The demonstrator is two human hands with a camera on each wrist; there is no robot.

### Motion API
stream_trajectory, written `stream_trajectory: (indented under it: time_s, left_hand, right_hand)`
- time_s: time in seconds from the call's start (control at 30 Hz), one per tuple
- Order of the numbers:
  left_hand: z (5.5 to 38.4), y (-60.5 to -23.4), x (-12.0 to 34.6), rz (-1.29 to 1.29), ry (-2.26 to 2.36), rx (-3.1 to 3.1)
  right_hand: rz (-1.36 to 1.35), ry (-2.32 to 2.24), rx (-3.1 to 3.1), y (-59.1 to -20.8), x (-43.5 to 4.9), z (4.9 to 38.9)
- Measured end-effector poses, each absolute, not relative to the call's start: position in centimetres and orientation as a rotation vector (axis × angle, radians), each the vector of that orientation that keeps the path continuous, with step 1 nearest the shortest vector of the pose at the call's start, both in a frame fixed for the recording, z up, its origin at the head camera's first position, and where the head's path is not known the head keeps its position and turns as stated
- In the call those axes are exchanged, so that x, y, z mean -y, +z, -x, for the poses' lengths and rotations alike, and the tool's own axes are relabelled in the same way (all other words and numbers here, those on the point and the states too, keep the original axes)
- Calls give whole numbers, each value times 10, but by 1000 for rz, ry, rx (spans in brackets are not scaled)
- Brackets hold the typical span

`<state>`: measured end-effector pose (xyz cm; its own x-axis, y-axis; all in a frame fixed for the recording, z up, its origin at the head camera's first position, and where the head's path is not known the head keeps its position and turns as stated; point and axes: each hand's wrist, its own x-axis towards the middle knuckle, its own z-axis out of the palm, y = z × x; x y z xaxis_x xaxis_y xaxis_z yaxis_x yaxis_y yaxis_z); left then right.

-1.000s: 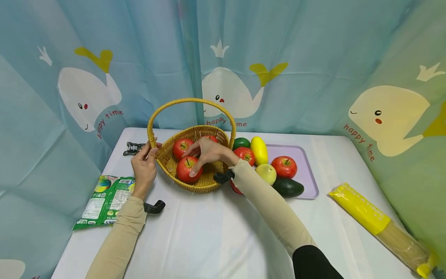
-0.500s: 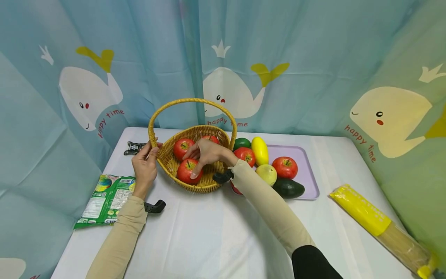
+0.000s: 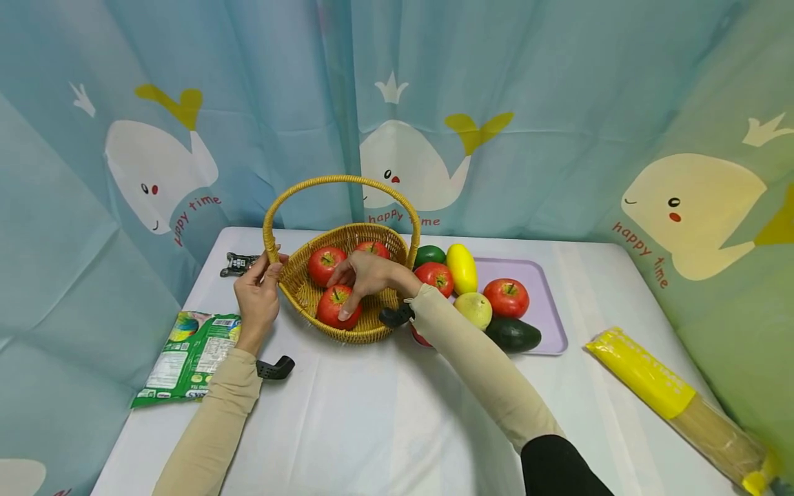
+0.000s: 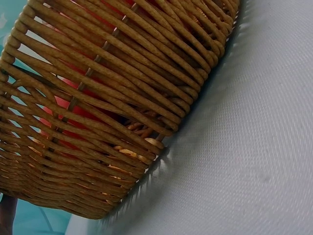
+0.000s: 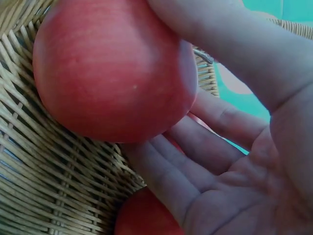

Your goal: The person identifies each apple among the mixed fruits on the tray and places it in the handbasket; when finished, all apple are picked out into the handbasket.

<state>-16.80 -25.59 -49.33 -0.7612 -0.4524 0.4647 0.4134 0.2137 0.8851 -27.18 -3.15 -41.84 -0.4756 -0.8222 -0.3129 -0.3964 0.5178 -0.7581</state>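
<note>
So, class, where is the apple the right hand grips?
In the head view, the gripped apple is inside the wicker basket at its near side, with a second apple behind, slightly left.

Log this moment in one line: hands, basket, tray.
left hand: holds basket at handle base; right hand: grips front apple inside basket; two more apples: behind, in basket; purple tray: beside basket, bears fruit

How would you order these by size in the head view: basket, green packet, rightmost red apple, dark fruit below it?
1. Basket, largest, handle included.
2. Green packet, partly hidden by the left sleeve.
3. Rightmost red apple and dark fruit: they look too alike to rank.
</note>
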Motion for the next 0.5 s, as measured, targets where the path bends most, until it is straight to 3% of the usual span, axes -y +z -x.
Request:
stream_trajectory:
  time_s: [0.5]
  left_hand:
    - [168,-490,254,-56,-1609,1821]
  right_hand:
    - [1039,-712,-2111,-415,28,268]
